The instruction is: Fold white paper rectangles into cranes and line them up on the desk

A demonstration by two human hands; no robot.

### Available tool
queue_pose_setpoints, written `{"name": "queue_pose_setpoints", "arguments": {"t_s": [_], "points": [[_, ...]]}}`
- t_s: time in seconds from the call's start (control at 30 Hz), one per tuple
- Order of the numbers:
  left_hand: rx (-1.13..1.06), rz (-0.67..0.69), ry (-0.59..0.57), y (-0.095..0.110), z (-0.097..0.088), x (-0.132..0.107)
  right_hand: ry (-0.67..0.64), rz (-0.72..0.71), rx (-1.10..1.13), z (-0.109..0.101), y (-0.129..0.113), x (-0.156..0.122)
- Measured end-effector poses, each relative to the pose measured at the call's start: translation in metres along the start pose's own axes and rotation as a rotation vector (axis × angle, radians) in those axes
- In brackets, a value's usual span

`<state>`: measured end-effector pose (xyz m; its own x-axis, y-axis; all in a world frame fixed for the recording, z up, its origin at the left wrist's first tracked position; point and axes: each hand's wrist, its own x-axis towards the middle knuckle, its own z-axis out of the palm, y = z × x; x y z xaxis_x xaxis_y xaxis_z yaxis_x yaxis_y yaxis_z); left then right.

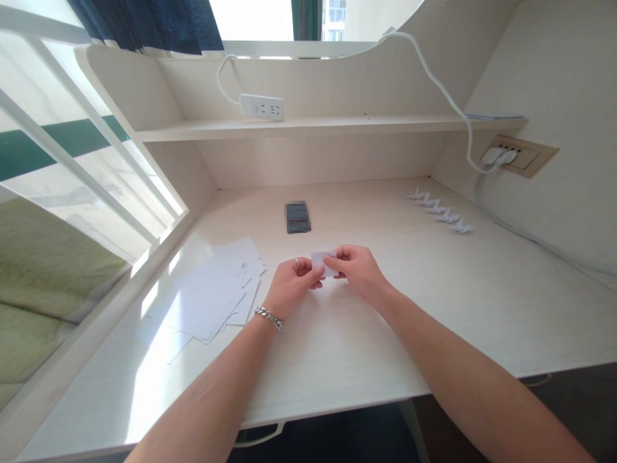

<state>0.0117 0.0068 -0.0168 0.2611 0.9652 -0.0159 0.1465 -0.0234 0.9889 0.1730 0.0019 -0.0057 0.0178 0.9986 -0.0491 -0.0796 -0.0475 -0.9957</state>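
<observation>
A small folded piece of white paper (319, 259) is held between both hands over the middle of the desk. My left hand (294, 283), with a ring and a chain bracelet, pinches its left and lower edge. From the other side, my right hand (359, 269) grips it with the thumb lying across its face. Several folded paper cranes (446, 215) stand in a slanting row at the back right. Loose sheets of white paper (207, 289) lie spread in a pile left of my hands.
A dark blurred rectangular item (297, 217) lies behind my hands. On the shelf (328, 125) sits a white power strip (262, 107). A white cable (441, 80) runs down to a wall socket (523, 156) at right. White bars (81, 151) stand along the left side.
</observation>
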Motion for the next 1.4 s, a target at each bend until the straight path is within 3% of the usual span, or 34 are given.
{"name": "queue_pose_setpoints", "arguments": {"t_s": [0.2,0.47,0.6,0.8,0.93,1.07,1.2,1.4], "points": [[0.001,-0.02,0.008,0.001,-0.001,0.002,0.009,-0.004,0.059,-0.001,0.001,0.003],[0.031,0.007,-0.024,0.003,-0.002,-0.001,-0.015,-0.059,-0.036,-0.005,0.005,0.003],[0.073,0.014,0.014,0.002,-0.002,-0.001,-0.05,-0.07,-0.113,-0.004,0.008,0.003],[0.025,-0.024,0.042,0.007,0.0,-0.003,0.062,-0.172,-0.158,0.001,0.013,0.005],[-0.08,-0.06,0.091,0.009,-0.001,-0.004,-0.108,-0.071,-0.089,0.002,0.011,0.002],[-0.057,-0.067,0.1,0.008,-0.002,-0.003,-0.192,-0.079,-0.208,-0.005,0.009,-0.001],[-0.033,-0.023,0.113,0.007,-0.003,-0.002,-0.165,-0.103,-0.316,-0.008,0.009,0.0],[-0.058,-0.023,0.087,0.007,-0.004,-0.002,-0.069,-0.082,-0.133,-0.002,0.005,-0.001]]}}
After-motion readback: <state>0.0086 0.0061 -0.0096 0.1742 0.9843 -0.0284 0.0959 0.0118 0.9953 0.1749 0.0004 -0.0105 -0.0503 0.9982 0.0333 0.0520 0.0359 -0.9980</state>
